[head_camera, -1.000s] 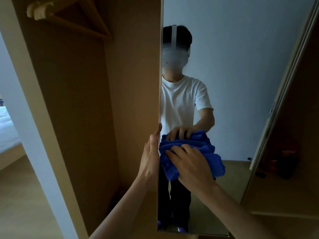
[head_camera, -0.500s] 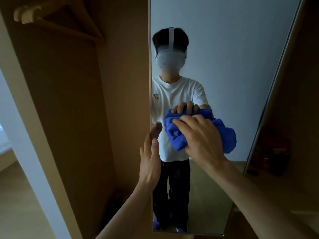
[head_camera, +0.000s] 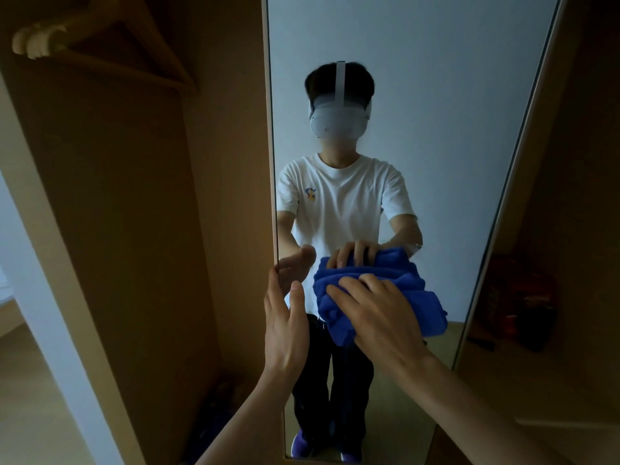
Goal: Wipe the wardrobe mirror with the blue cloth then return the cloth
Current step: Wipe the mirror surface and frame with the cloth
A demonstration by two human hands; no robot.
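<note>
Bare forearms (head_camera: 469,397); reflection shows white short-sleeved T-shirt (head_camera: 339,209), small chest emblem (head_camera: 311,193), dark trousers (head_camera: 335,387), purple shoes (head_camera: 300,444), white headset (head_camera: 339,124).

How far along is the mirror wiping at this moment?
Done: the pictures do not show how much glass is already wiped. In hand: the right hand holds the bunched blue cloth against the mirror at mid-height, with the left hand at its edge. Left: any unwiped glass, then returning the cloth.
</note>
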